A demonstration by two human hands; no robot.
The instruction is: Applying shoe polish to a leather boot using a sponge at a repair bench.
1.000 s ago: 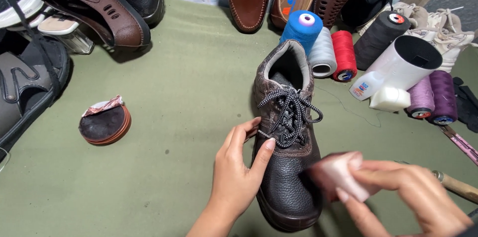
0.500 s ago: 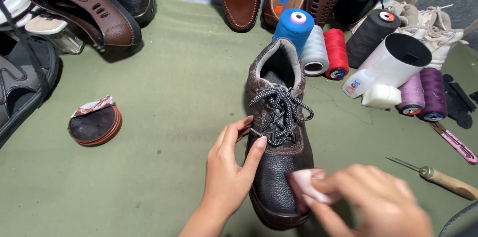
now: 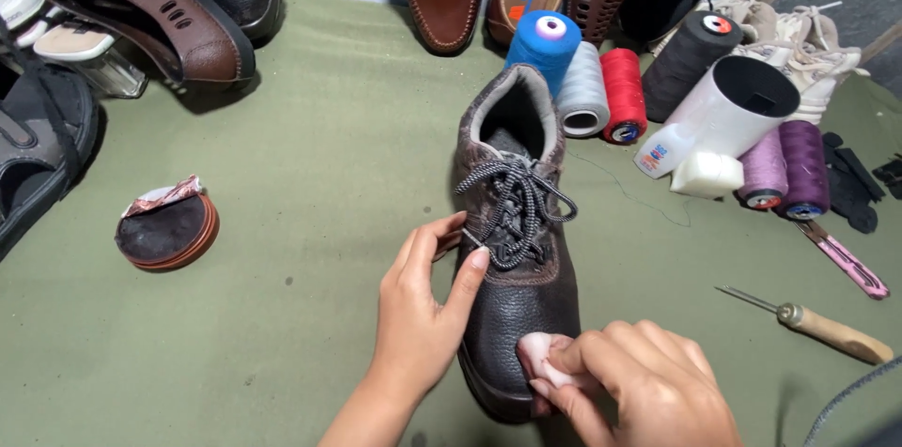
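A dark brown leather boot (image 3: 515, 250) with black-and-white laces lies on the green cloth (image 3: 310, 156), toe pointing toward me. My left hand (image 3: 423, 311) steadies its left side, with thumb and fingertips resting by the laces. My right hand (image 3: 634, 386) presses a small pale pink cloth wad (image 3: 537, 353) against the toe cap. An open round tin of dark polish (image 3: 166, 229) sits apart on the left.
Thread spools in blue (image 3: 543, 48), grey, red, black and purple stand behind the boot beside a white tube (image 3: 723, 114). A wooden-handled awl (image 3: 832, 330) and a pink cutter (image 3: 846, 261) lie at right. Brown shoes (image 3: 160, 10) and sandals line the far and left edges.
My right hand has brought the pink wad from above the cloth down onto the boot's toe. My left hand stays on the boot's side. The view has shifted slightly.
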